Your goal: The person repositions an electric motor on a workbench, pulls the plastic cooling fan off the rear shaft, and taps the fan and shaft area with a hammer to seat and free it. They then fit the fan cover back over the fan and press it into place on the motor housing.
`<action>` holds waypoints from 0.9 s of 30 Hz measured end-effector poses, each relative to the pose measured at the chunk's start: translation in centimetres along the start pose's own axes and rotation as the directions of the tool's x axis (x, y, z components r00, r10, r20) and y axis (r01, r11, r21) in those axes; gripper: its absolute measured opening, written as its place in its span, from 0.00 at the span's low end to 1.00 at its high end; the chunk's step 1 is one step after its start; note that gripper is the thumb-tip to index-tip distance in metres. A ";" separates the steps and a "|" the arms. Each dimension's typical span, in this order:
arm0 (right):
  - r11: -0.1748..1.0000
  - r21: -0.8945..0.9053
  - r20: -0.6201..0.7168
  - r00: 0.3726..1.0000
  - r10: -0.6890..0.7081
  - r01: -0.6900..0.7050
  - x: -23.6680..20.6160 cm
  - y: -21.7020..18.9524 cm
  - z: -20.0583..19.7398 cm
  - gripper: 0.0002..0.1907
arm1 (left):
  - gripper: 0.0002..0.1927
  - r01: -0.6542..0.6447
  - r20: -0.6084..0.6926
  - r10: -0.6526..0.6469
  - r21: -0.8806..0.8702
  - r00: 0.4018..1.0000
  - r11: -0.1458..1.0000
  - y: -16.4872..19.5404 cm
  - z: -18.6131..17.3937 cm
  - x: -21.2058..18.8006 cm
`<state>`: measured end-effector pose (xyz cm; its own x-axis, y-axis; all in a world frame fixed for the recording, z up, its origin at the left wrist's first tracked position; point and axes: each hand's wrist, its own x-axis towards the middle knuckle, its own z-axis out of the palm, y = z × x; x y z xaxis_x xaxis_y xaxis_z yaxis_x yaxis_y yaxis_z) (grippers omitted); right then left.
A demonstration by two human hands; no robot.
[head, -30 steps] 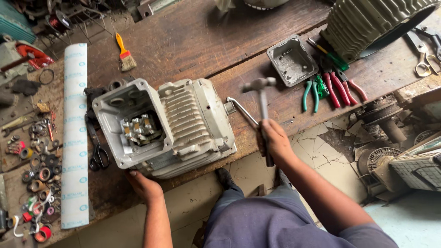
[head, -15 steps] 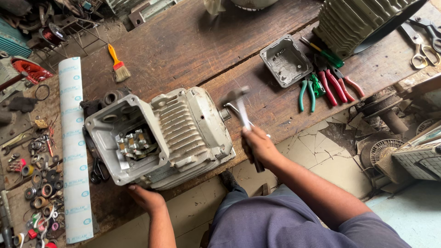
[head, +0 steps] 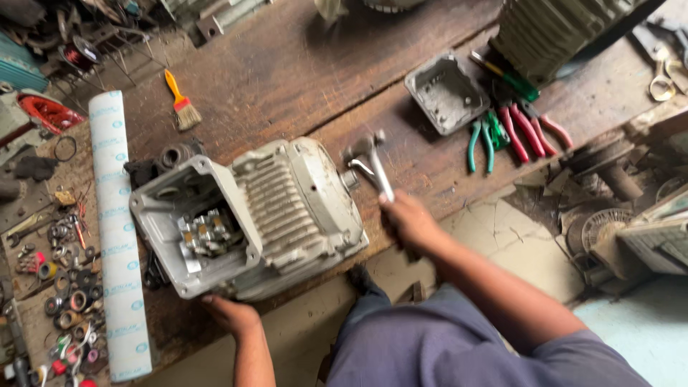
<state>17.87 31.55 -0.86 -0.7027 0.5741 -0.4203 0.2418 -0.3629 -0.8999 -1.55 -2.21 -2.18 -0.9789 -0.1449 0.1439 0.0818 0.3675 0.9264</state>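
We see the grey finned motor housing (head: 251,218) lying on the wooden workbench (head: 287,64). Our left hand (head: 231,314) braces its near edge, apparently gripping underneath. Our right hand (head: 410,221) is closed around a blurred hammer (head: 369,159) beside the housing's end.

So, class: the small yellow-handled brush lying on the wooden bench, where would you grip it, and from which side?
Grip the paintbrush by its yellow handle, coming from above at the far end. The handle lies flat, points away from the bristles and has bare wood around it; the wider bristle end faces the motor housing.
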 end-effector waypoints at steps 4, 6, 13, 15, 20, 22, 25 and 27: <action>0.944 0.325 -0.028 0.997 0.067 -0.054 -1.5 -0.8 -1.8 0.16 | 0.42 -0.091 0.059 0.098 -0.113 0.993 0.989 0.1 0.1 0.0; 0.933 0.351 -0.051 0.994 0.098 -0.074 -2.2 -1.1 -2.2 0.16 | 0.42 -0.022 0.023 0.023 -0.047 0.999 0.999 0.3 0.1 -0.2; 0.952 0.263 0.164 0.979 0.118 -0.159 -1.7 -0.7 0.1 0.16 | 0.44 -0.013 0.034 0.015 -0.062 0.999 0.998 0.8 0.0 -0.5; 0.955 0.246 0.215 0.970 0.115 -0.168 -1.4 -0.7 0.1 0.15 | 0.45 -0.036 0.066 0.038 -0.040 0.997 0.999 0.8 -0.1 -0.6; 0.943 0.285 0.133 0.982 0.137 -0.171 -1.3 -0.9 -0.1 0.17 | 0.46 -0.003 0.046 0.004 -0.025 0.999 1.000 0.4 -0.2 -0.6; 0.941 0.308 0.117 0.988 0.105 -0.136 -1.4 -0.9 0.5 0.18 | 0.46 0.004 0.034 -0.004 -0.013 0.999 1.000 0.3 -0.1 -0.7; 0.940 0.265 0.242 0.959 0.150 -0.214 -1.6 -0.7 0.7 0.15 | 0.46 -0.027 0.038 0.028 -0.027 0.999 0.999 0.3 0.1 -0.8; 0.937 0.289 0.198 0.970 0.142 -0.196 -1.6 -0.7 -0.2 0.15 | 0.46 -0.049 0.033 0.050 -0.036 0.998 0.998 0.3 0.1 -0.8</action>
<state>18.96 31.00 0.40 -0.7795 0.3601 -0.5125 0.1712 -0.6645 -0.7274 -0.79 -1.89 -2.00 -0.9793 -0.0957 0.1786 0.1364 0.3406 0.9303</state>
